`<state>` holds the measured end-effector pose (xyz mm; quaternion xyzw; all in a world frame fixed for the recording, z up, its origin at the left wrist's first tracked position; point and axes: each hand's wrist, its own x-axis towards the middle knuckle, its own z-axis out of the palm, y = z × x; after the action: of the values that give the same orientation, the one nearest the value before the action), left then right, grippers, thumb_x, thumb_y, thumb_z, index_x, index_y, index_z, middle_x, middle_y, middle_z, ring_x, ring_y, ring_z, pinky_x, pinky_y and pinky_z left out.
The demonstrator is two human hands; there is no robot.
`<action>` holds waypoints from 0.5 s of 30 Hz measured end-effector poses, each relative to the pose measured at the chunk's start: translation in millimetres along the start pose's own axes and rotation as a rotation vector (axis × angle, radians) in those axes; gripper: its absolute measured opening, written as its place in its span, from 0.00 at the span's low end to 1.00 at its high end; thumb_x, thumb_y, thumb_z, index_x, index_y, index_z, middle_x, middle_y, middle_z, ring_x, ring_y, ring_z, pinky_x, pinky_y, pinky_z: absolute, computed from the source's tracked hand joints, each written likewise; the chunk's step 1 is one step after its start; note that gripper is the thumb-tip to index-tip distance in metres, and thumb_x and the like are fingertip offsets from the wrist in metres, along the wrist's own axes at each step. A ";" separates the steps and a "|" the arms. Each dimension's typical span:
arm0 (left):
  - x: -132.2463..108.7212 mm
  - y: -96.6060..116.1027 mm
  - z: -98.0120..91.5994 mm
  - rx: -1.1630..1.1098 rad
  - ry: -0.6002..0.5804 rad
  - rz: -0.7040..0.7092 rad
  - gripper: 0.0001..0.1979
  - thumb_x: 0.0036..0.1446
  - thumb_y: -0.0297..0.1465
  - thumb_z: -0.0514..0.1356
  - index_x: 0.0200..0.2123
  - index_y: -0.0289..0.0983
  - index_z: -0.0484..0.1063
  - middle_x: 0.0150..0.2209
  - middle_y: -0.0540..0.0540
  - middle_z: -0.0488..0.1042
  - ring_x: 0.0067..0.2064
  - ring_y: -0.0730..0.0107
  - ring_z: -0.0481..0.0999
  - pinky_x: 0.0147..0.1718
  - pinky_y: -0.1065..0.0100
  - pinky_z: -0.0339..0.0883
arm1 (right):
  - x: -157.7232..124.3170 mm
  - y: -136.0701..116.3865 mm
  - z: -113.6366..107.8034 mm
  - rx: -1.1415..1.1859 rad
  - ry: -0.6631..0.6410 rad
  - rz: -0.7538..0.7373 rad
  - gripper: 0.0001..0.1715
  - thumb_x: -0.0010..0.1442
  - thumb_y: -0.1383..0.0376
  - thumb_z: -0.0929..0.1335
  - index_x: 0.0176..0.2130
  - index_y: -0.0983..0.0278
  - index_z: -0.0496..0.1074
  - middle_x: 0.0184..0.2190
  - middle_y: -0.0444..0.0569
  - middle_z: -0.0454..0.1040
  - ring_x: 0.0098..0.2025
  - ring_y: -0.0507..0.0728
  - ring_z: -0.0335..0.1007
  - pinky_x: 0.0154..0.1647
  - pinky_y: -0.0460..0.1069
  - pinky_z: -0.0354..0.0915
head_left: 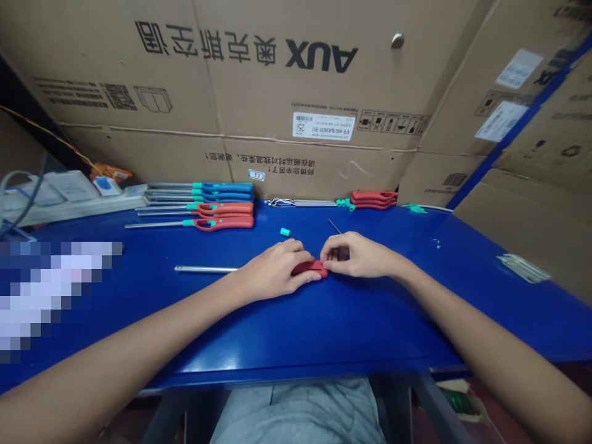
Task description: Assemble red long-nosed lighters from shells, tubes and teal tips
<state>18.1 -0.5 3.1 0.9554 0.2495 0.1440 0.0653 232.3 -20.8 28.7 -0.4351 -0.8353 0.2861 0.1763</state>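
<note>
A long-nosed lighter with a red handle (316,267) lies on the blue table, its metal tube (203,269) pointing left. Over the handle rests my left hand (277,268), fingers and thumb closed around it; the grip hides the handle's middle. My right hand (354,256) is at the handle's right end, thumb and fingertips pinched there. Whether a small part sits in that pinch is hidden. Behind the right hand a thin dark rod (333,226) sticks up to the left. A small teal cap (285,232) lies just beyond my left hand.
Several lighters with blue handles (231,192) and red ones (226,222) lie at the back left. Red handle shells (374,198), metal tubes (317,203) and teal pieces (415,208) line the back. A power strip (78,206) stands left; cardboard (259,92) walls the rear.
</note>
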 end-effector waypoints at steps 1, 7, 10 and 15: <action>0.0 -0.1 0.1 0.000 0.000 0.001 0.21 0.65 0.45 0.49 0.41 0.35 0.73 0.36 0.43 0.71 0.41 0.63 0.71 0.41 0.64 0.64 | -0.1 0.1 0.4 -0.001 0.000 0.003 0.06 0.53 0.68 0.67 0.33 0.66 0.74 0.27 0.46 0.74 0.28 0.51 0.67 0.29 0.45 0.63; -0.1 -0.3 0.7 0.003 0.009 0.011 0.22 0.65 0.46 0.49 0.40 0.35 0.73 0.35 0.44 0.70 0.39 0.64 0.70 0.40 0.65 0.64 | -0.8 -2.2 3.1 -0.060 0.025 0.018 0.06 0.55 0.65 0.68 0.31 0.67 0.71 0.25 0.46 0.72 0.27 0.51 0.65 0.28 0.45 0.62; 0.0 -0.5 0.9 0.005 0.013 0.014 0.22 0.65 0.45 0.49 0.40 0.35 0.73 0.35 0.44 0.70 0.39 0.64 0.70 0.39 0.65 0.64 | -1.3 -3.8 4.0 -0.070 0.027 0.015 0.09 0.57 0.62 0.67 0.31 0.66 0.71 0.25 0.46 0.71 0.27 0.50 0.64 0.27 0.45 0.61; -0.5 -1.6 1.8 0.000 0.017 0.011 0.21 0.65 0.45 0.49 0.39 0.35 0.73 0.35 0.44 0.70 0.39 0.64 0.70 0.39 0.64 0.64 | -1.9 -3.3 4.3 -0.047 0.035 -0.009 0.05 0.55 0.65 0.68 0.32 0.66 0.71 0.26 0.45 0.71 0.28 0.50 0.65 0.29 0.45 0.63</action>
<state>17.5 0.5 0.9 0.9555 0.2445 0.1525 0.0626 229.0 -25.3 27.4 -0.4402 -0.8405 0.2579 0.1821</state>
